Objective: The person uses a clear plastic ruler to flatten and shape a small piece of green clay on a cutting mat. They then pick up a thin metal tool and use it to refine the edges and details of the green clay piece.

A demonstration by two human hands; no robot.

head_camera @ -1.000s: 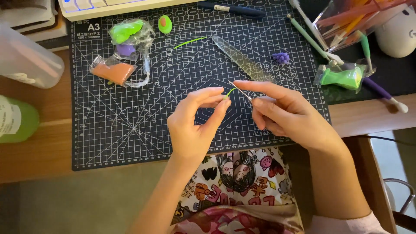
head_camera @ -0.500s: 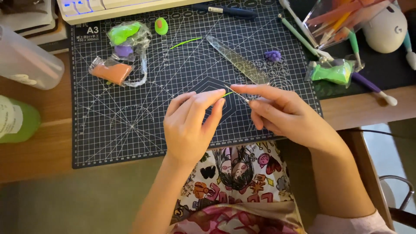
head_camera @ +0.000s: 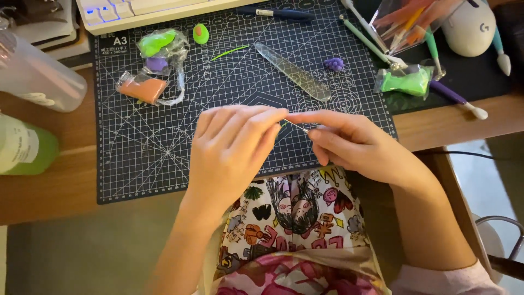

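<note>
My left hand [head_camera: 229, 147] and my right hand [head_camera: 349, 143] meet over the near edge of a black cutting mat [head_camera: 164, 142]. My right hand grips a thin metal needle tool [head_camera: 297, 127] whose tip points left into my left fingertips. My left fingers pinch a tiny strip of green clay [head_camera: 281, 125], mostly hidden by the fingers. Farther back on the mat lie a thin green clay strand [head_camera: 229, 52], a clear flat blade [head_camera: 295, 72] and a small purple clay piece [head_camera: 334, 63].
Bags of green, purple and orange clay [head_camera: 153, 71] and a green clay ball [head_camera: 201, 33] lie at the mat's back left. A keyboard [head_camera: 153, 8], a pen [head_camera: 275, 12], sculpting tools [head_camera: 376, 43], a bagged green clay [head_camera: 405, 81], a white mouse [head_camera: 469, 27] and a green bottle [head_camera: 24, 145] surround it.
Both hands have slid nearer to me along the mat while staying together. The green strip, seen curving above my fingers before, is now almost hidden between them.
</note>
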